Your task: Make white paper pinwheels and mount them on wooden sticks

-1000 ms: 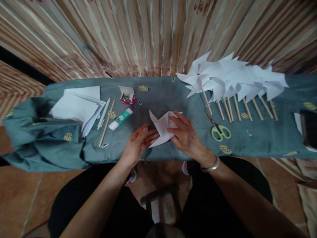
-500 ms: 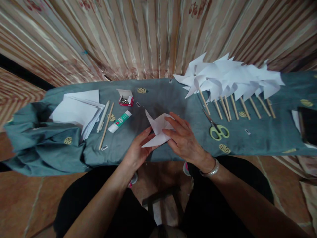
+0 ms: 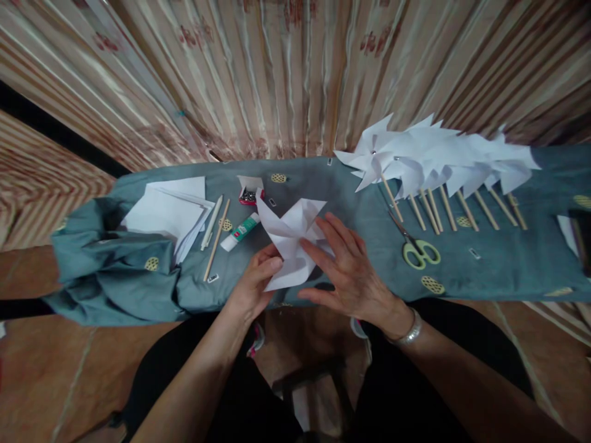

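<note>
A white paper pinwheel (image 3: 293,237), without a stick, is held up over the cloth in front of me. My left hand (image 3: 258,277) grips its lower left edge, thumb on top and the other fingers partly hidden beneath. At its right side my right hand (image 3: 346,264) has its fingers spread, the fingertips touching the paper near the centre. Just left of the pinwheel lie a glue stick (image 3: 240,232) and a small red and white box (image 3: 250,192) with metal pins in it.
Farther left are a wooden stick (image 3: 217,240), a white pen (image 3: 212,223) and a stack of white paper (image 3: 166,206). On the right, green-handled scissors (image 3: 418,251) lie below a row of finished pinwheels (image 3: 434,154) on sticks. A dark object (image 3: 582,237) sits at the right edge.
The pinwheel has opened out to show its several folded blades, and it is tilted up more. My right hand has spread its fingers and loosened from the paper. The view has shifted slightly.
</note>
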`<state>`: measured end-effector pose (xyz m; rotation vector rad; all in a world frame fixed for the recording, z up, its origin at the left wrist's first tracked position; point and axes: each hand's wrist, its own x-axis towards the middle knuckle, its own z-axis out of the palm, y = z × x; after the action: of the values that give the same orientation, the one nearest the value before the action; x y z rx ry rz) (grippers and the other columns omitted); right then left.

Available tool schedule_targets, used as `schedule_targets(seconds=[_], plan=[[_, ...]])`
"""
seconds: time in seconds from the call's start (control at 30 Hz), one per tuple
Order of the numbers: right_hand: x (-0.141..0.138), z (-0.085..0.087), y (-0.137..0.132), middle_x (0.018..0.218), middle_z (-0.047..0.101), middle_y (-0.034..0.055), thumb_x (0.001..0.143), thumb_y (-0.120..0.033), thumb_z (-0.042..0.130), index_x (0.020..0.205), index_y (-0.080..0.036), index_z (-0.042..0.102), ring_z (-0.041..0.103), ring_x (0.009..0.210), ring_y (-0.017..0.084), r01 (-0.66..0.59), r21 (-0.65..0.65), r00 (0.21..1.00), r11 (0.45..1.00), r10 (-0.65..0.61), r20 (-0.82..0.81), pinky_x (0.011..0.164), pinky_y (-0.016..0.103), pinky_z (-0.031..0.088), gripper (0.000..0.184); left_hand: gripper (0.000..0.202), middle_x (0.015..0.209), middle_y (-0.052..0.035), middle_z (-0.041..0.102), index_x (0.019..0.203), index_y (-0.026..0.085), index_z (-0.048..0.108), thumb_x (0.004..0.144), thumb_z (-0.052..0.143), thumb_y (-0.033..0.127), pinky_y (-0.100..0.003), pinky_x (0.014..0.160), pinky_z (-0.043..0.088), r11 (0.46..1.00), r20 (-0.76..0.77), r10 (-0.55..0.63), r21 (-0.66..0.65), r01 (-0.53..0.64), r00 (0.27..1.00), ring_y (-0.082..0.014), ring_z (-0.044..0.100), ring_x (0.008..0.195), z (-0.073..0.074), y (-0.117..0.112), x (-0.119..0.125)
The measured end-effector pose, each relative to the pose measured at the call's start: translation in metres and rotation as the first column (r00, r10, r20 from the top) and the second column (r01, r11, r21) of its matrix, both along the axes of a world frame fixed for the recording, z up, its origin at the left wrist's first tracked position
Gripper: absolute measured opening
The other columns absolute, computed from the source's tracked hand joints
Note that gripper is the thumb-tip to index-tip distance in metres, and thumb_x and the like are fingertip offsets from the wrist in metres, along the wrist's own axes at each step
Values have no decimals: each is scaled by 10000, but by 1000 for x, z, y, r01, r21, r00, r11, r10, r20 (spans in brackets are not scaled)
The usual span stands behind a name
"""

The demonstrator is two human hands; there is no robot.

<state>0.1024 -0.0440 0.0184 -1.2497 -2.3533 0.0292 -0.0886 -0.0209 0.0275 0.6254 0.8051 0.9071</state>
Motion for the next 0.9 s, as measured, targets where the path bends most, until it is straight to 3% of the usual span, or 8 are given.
schedule_targets(seconds=[0.1, 0.23, 0.37, 0.47, 0.77, 0.9], plan=[[-4, 2, 0, 1544, 336, 210, 860, -676, 511, 1376, -172, 501, 189, 1484, 361, 5, -5, 1000, 1000, -5, -15, 1105, 582, 313, 721, 545, 922, -114, 762, 957, 137, 741, 521, 870, 436, -404, 866, 544, 1000, -2, 3, 12, -3, 1000, -338, 699, 972, -1, -1, -3], [-10, 2, -1, 1561, 320, 190, 862, -658, 526, 1356, -181, 519, 186, 1486, 359, -10, -31, 999, 999, 8, -46, 1117, 584, 301, 687, 474, 919, -76, 767, 937, 146, 748, 509, 904, 274, -335, 834, 531, 994, -150, 98, 64, -90, 984, -243, 702, 878, -6, -1, -1], [-16, 3, -3, 1571, 298, 193, 942, -485, 488, 1342, -153, 534, 176, 1489, 357, -19, -69, 997, 997, 14, -76, 1123, 583, 296, 522, 401, 893, -45, 771, 880, 155, 759, 514, 905, 226, -305, 816, 528, 976, -202, 212, 101, -195, 956, -182, 688, 799, -12, 0, 3], [-19, 6, -5, 1583, 275, 183, 968, -358, 434, 1327, -143, 551, 165, 1494, 354, -4, -112, 995, 994, -7, -103, 1129, 585, 296, 435, 351, 876, -43, 774, 854, 158, 764, 538, 894, 238, -310, 807, 534, 966, -182, 249, 112, -232, 951, -177, 687, 773, -15, 2, 5], [-21, 13, 0, 1565, 328, 46, 973, -307, 411, 1173, -251, 669, 185, 1499, 301, -12, -149, 948, 989, -36, -316, 1172, 554, 294, 332, 302, 833, -51, 773, 812, 150, 766, 562, 882, 273, -328, 787, 530, 956, -221, 283, 138, -258, 933, -195, 689, 755, -13, 1, 6], [-24, 15, 2, 1542, 360, 38, 970, -280, 408, 1097, -245, 702, 203, 1493, 292, -12, -151, 926, 988, -46, -374, 1177, 559, 283, 322, 297, 821, -45, 771, 806, 154, 766, 554, 881, 260, -319, 767, 525, 949, -219, 308, 139, -283, 926, -182, 679, 731, -13, 0, 6]])
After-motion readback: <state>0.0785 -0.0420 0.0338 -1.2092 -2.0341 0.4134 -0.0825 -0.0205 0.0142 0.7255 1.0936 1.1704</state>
